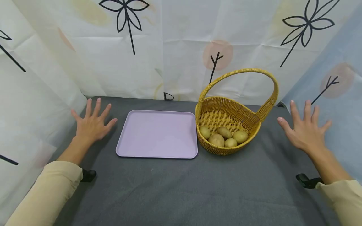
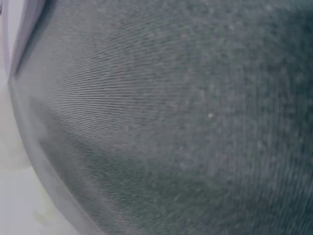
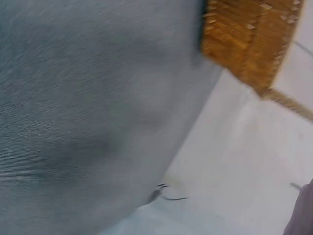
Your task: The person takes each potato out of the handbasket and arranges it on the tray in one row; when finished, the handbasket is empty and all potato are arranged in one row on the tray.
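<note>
Left of a pale purple tray (image 1: 158, 135), my left hand (image 1: 91, 124) is spread with its fingers straight and holds nothing. My right hand (image 1: 306, 131), likewise spread and holding nothing, is to the right of a yellow wicker basket (image 1: 227, 108) with a tall arched handle. Several potatoes (image 1: 216, 140) lie at the front of the basket's bottom. The basket stands against the tray's right side. In the right wrist view, part of the basket (image 3: 244, 39) shows at the top, and a bit of my hand (image 3: 301, 215) at the lower right corner.
A dark grey cloth (image 1: 169, 191) covers the table. White curtains (image 1: 181, 53) with leaf and tree prints rise behind it and along both sides. Each wrist wears a black strap mount (image 1: 89, 175). The left wrist view shows mostly grey cloth and the tray's edge (image 2: 22, 34).
</note>
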`<state>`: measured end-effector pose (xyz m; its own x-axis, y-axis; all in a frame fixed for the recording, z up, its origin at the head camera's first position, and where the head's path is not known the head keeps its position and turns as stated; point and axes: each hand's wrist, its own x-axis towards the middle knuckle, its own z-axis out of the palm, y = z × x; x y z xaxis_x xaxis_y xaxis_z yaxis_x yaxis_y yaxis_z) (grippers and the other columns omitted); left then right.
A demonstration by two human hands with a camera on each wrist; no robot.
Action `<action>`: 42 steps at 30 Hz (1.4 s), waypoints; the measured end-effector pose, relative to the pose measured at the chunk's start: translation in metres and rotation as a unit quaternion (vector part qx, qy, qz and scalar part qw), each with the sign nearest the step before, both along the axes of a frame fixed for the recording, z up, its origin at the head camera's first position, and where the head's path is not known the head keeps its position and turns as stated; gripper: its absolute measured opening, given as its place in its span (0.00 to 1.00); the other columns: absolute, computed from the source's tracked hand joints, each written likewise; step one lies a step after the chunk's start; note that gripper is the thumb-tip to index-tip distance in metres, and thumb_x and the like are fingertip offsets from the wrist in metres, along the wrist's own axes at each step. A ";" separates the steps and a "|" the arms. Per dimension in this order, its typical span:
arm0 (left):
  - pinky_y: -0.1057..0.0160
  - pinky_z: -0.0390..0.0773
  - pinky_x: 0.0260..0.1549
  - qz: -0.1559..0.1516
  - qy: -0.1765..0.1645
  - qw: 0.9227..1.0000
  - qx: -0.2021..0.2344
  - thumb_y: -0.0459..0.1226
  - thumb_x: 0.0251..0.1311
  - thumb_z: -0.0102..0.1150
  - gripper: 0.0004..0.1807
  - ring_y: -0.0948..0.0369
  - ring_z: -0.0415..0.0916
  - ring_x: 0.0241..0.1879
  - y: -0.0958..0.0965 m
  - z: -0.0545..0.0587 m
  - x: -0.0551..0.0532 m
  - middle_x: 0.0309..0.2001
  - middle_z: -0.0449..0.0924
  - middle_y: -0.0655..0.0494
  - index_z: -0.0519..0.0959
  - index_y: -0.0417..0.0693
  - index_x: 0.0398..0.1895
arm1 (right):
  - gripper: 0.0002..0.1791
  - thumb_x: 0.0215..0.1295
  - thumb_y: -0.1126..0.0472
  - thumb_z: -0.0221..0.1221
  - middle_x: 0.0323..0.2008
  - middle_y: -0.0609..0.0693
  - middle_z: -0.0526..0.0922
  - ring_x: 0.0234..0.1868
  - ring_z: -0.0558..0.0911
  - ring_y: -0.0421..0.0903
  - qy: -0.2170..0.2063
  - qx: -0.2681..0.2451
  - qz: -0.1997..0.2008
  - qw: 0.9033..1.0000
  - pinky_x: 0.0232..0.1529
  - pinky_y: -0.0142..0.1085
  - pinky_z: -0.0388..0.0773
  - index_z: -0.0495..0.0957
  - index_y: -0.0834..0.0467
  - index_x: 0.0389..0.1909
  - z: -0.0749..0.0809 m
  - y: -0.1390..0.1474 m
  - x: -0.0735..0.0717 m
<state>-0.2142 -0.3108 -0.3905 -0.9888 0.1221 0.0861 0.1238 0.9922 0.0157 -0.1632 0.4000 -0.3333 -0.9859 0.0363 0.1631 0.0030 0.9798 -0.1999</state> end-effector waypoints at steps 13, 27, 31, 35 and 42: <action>0.19 0.23 0.55 -0.056 -0.007 0.998 -0.035 0.64 0.71 0.37 0.41 0.44 0.21 0.78 0.021 0.008 0.006 0.81 0.32 0.47 0.51 0.54 0.80 | 0.45 0.71 0.27 0.34 0.79 0.60 0.27 0.78 0.31 0.63 0.132 0.045 0.083 0.987 0.64 0.72 0.23 0.39 0.46 0.81 0.039 -0.052 0.019; 0.21 0.37 0.59 -0.136 -0.130 0.982 -0.025 0.66 0.66 0.48 0.46 0.39 0.40 0.76 0.033 0.003 0.005 0.78 0.50 0.44 0.58 0.48 0.78 | 0.40 0.76 0.37 0.44 0.80 0.57 0.34 0.79 0.41 0.59 0.061 0.062 0.263 0.961 0.74 0.57 0.37 0.43 0.46 0.81 0.030 -0.086 0.006; 0.21 0.39 0.59 -0.147 -0.161 0.976 -0.004 0.64 0.66 0.51 0.44 0.37 0.41 0.76 0.033 0.003 0.007 0.77 0.52 0.43 0.60 0.48 0.77 | 0.38 0.78 0.45 0.47 0.80 0.59 0.37 0.77 0.45 0.65 -0.055 -0.013 0.270 0.961 0.71 0.63 0.39 0.44 0.48 0.81 0.030 -0.089 -0.001; 0.21 0.41 0.59 -0.152 -0.179 0.972 0.011 0.60 0.66 0.54 0.42 0.37 0.42 0.75 0.031 0.002 0.006 0.77 0.53 0.42 0.60 0.48 0.76 | 0.35 0.80 0.47 0.43 0.80 0.59 0.38 0.78 0.41 0.65 -0.163 -0.106 0.260 0.946 0.69 0.67 0.37 0.42 0.49 0.81 0.034 -0.092 -0.012; 0.21 0.43 0.59 -0.158 -0.193 0.968 0.037 0.61 0.64 0.55 0.47 0.37 0.44 0.75 0.029 0.002 0.007 0.77 0.52 0.40 0.58 0.42 0.77 | 0.38 0.80 0.42 0.38 0.78 0.65 0.42 0.76 0.44 0.68 -0.317 -0.181 0.243 0.899 0.67 0.69 0.48 0.42 0.58 0.80 0.044 -0.098 -0.032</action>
<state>-0.2075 -0.2817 -0.3880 -0.8638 0.4307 -0.2615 0.3914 0.9004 0.1899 -0.1956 0.3018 -0.2891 -0.7902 -0.4856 -0.3738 -0.1813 0.7679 -0.6144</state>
